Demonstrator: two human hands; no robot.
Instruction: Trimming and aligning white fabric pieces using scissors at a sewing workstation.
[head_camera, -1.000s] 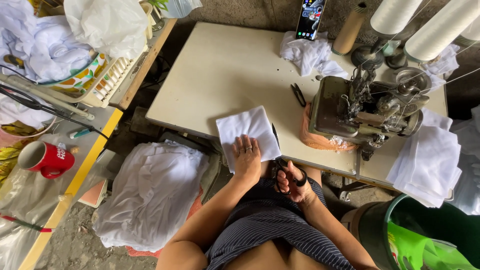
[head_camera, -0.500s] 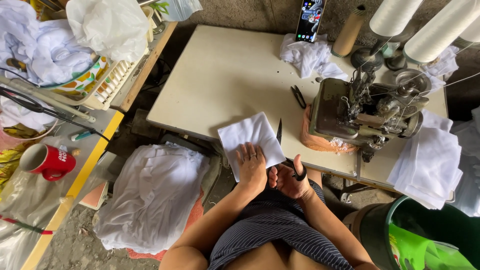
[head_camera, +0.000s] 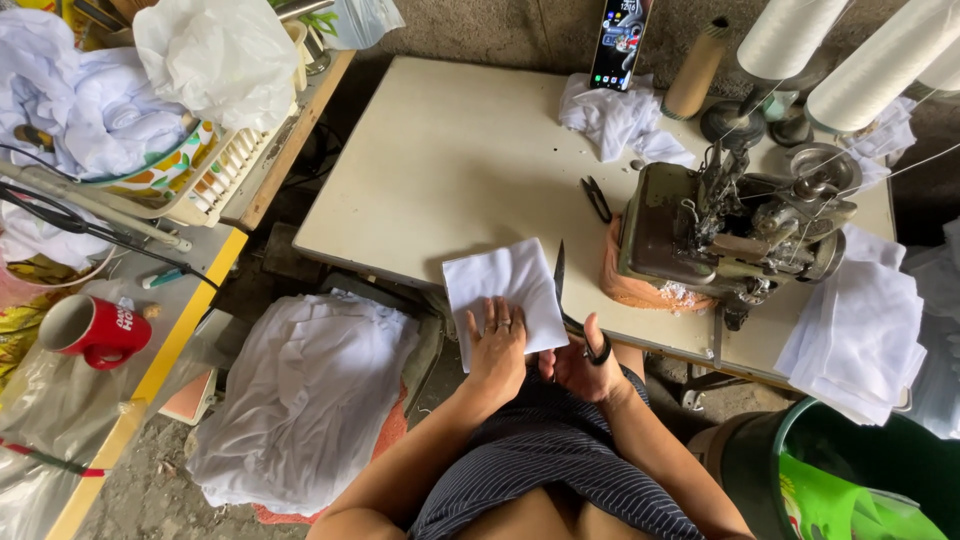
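Note:
A folded white cloth piece (head_camera: 505, 290) lies at the near edge of the cream sewing table (head_camera: 450, 170). My left hand (head_camera: 497, 345) rests flat on the cloth's near part, fingers spread. My right hand (head_camera: 583, 362) is just right of it, closed on black scissors (head_camera: 562, 300) whose open blades point away along the cloth's right edge. The sewing machine (head_camera: 730, 235) stands to the right.
A small black thread snip (head_camera: 597, 198) lies on the table. A stack of white cloth (head_camera: 860, 335) sits at the right edge, a white heap (head_camera: 305, 390) below left. A phone (head_camera: 620, 40), thread cones (head_camera: 790, 35), a red mug (head_camera: 95, 330) and a green bin (head_camera: 860, 480) surround.
The scissors have come up from my lap to the cloth's right edge, blades open. The cloth has shifted slightly toward me and to the right under my left hand.

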